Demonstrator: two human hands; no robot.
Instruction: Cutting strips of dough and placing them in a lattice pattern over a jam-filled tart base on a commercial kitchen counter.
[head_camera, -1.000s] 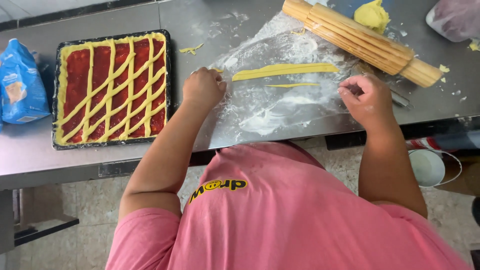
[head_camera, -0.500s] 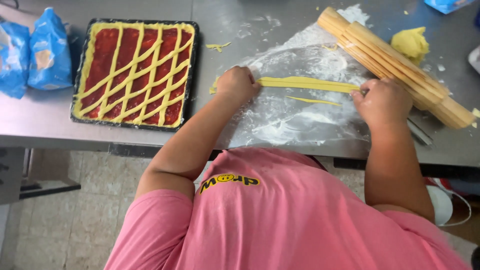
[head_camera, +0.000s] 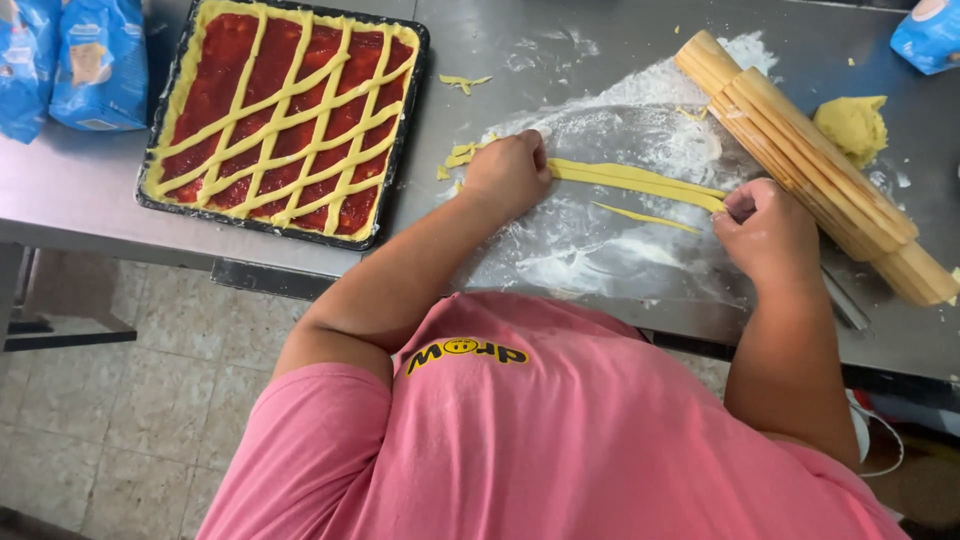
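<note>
A long yellow dough strip (head_camera: 630, 178) lies across the floured patch (head_camera: 600, 255) of the steel table (head_camera: 80, 200). My left hand (head_camera: 505, 175) is curled over the strip's left end, fingers closed on it. My right hand (head_camera: 765, 232) pinches the strip's right end, close to a ridged wooden rolling pin (head_camera: 810, 160). A thinner dough sliver (head_camera: 645, 216) lies just in front of the strip. To the left stands a dark baking tray (head_camera: 400, 150) holding a red jam tart with a yellow dough lattice (head_camera: 280, 110).
A lump of yellow dough (head_camera: 852, 125) sits behind the rolling pin. Blue bags (head_camera: 85, 60) stand at the far left, another blue bag (head_camera: 930, 35) at the top right. A metal blade (head_camera: 845, 300) lies near the table's front edge. Dough scraps (head_camera: 465, 82) lie beside the tray.
My hands have moved onto the two ends of the dough strip, the right one coming off the blade. The view has shifted so the tray sits further right.
</note>
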